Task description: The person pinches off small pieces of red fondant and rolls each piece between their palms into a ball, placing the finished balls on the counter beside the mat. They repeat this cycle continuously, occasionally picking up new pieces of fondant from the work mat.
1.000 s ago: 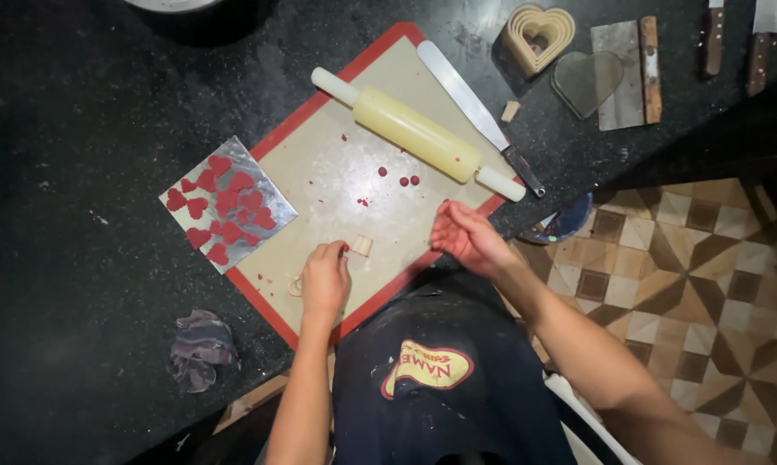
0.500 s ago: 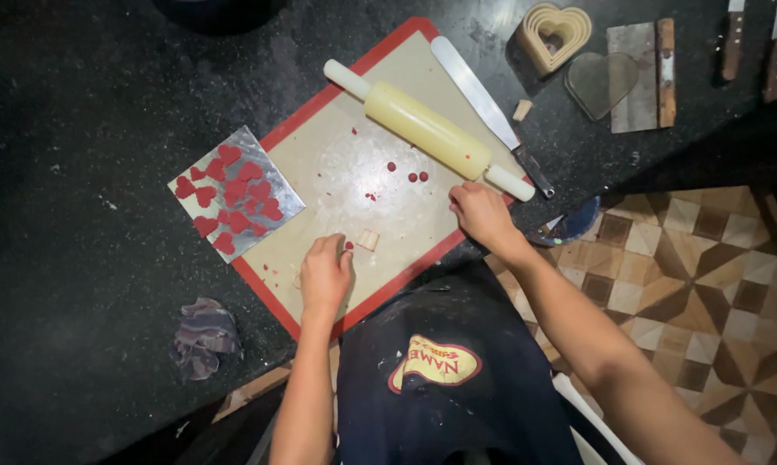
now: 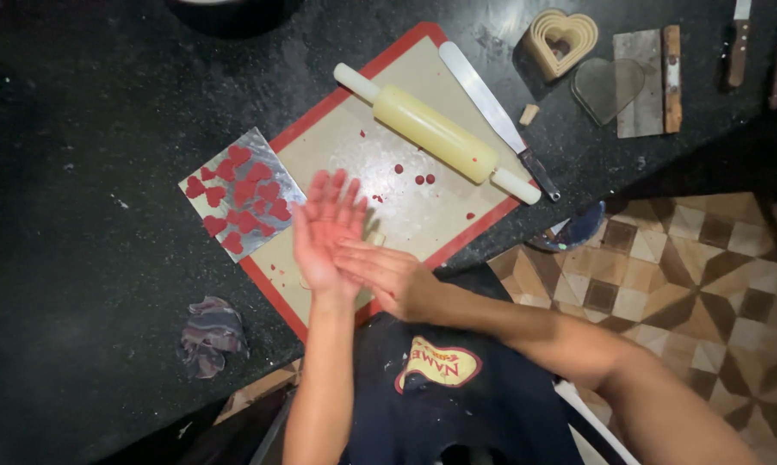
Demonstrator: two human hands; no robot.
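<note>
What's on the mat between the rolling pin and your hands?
In the head view, only bare mat with a few small red scraps lies between the rolling pin and the left hand.

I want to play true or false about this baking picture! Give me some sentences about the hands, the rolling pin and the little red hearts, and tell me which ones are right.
1. The left hand and right hand are pressed together over the mat. True.
2. The right hand holds the rolling pin. False: the pin lies alone on the mat, no hand on it.
3. The red hearts sit on a shiny foil sheet. True.
4. The foil sheet is on the floor. False: it lies on the black counter, overlapping the mat's left edge.
5. The nested heart cutters rest on the mat. False: they sit on the counter beyond it.
</note>
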